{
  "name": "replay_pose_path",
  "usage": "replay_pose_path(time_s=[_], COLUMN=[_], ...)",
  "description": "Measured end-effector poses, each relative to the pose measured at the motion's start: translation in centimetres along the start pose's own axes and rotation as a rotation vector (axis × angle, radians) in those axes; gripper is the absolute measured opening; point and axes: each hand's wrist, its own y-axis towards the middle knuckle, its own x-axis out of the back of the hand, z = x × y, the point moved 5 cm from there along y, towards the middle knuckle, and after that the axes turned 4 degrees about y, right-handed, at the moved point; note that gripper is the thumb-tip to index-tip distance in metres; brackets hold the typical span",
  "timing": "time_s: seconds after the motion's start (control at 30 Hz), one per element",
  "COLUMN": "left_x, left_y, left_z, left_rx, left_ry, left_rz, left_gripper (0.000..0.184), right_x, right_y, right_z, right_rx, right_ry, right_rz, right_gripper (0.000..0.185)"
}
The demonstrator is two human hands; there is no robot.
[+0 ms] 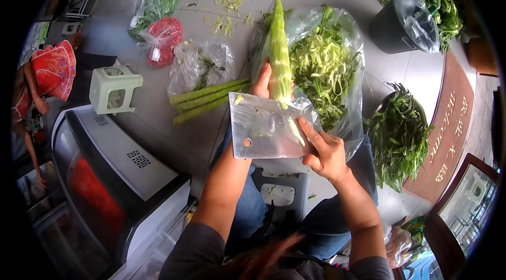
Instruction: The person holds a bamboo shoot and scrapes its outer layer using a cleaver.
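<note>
My left hand (pixel 261 84) is closed around the lower part of a pale green celtuce stem (pixel 280 51), which points away from me. In front of it my right hand (pixel 329 154) grips a broad cleaver (pixel 263 130), the index finger stretched along the blade; the handle is hidden in the hand. The blade covers part of my left hand, and shreds of peel (pixel 296 131) stick to it. Just beyond and to the right, peel strips and leaves (pixel 322 64) lie in an open clear plastic bag (pixel 356 74). Several green stems (pixel 208 101) lie to the left.
A crumpled bag (pixel 182 69), bagged red (pixel 164 43) and green produce (pixel 161 8), and a pale stool (pixel 112 89) are left. A bin (pixel 387 24) and leafy greens (pixel 403 132) stand right. Another person's red clothing (pixel 52 69) shows far left, beside a display cabinet (pixel 126 159).
</note>
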Motion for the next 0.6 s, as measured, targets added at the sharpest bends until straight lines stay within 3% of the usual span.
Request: replay_pose_path(time_s=[0.23, 0.3, 0.47, 0.6], left_x=[-0.8, -1.8, -0.8, -0.8], left_y=[-1.6, -2.4, -2.5, -2.6], left_z=[0.1, -0.4, 0.0, -0.1], left_rx=[-0.013, -0.108, 0.076, 0.048], left_ry=[-0.100, -0.179, -0.204, -0.132], left_rz=[0.066, 0.107, 0.062, 0.015], left_gripper=[0.060, 0.060, 0.058, 0.060], right_x=[-0.5, -0.7, -1.2, -0.8], right_y=[-0.5, -0.7, -0.2, 0.3], right_z=[0.6, 1.2, 0.5, 1.8], right_rx=[0.048, 0.093, 0.099, 0.151], right_ry=[-0.082, -0.064, -0.172, -0.143], right_rz=[0.002, -0.022, -0.026, -0.028], right_gripper=[0.079, 0.079, 0.078, 0.077])
